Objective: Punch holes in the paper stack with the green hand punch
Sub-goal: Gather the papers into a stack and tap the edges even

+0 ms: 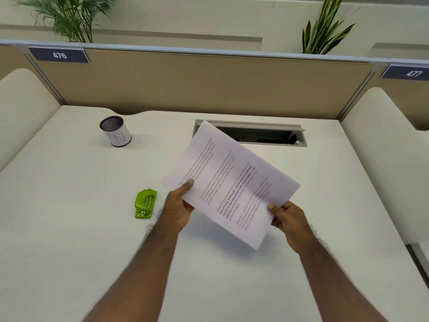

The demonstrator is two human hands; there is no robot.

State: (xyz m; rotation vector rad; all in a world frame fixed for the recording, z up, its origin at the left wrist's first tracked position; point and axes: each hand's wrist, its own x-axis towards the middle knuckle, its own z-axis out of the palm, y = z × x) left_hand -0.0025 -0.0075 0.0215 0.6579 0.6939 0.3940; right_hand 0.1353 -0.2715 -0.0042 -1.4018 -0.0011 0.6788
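Note:
A printed white paper stack (228, 180) is held up off the desk, turned at an angle, with text on its top sheet. My left hand (180, 206) grips its left edge, thumb on top. My right hand (286, 219) pinches its lower right edge. The green hand punch (145, 204) lies on the white desk (69, 228), to the left of my left hand and apart from it. Neither hand touches the punch.
A mesh pen cup (115, 131) wrapped in white paper stands at the back left. An open cable tray (260, 135) is sunk into the desk behind the paper. Tan partition panels (197, 82) close off the back; cream side dividers (376, 145) flank the desk.

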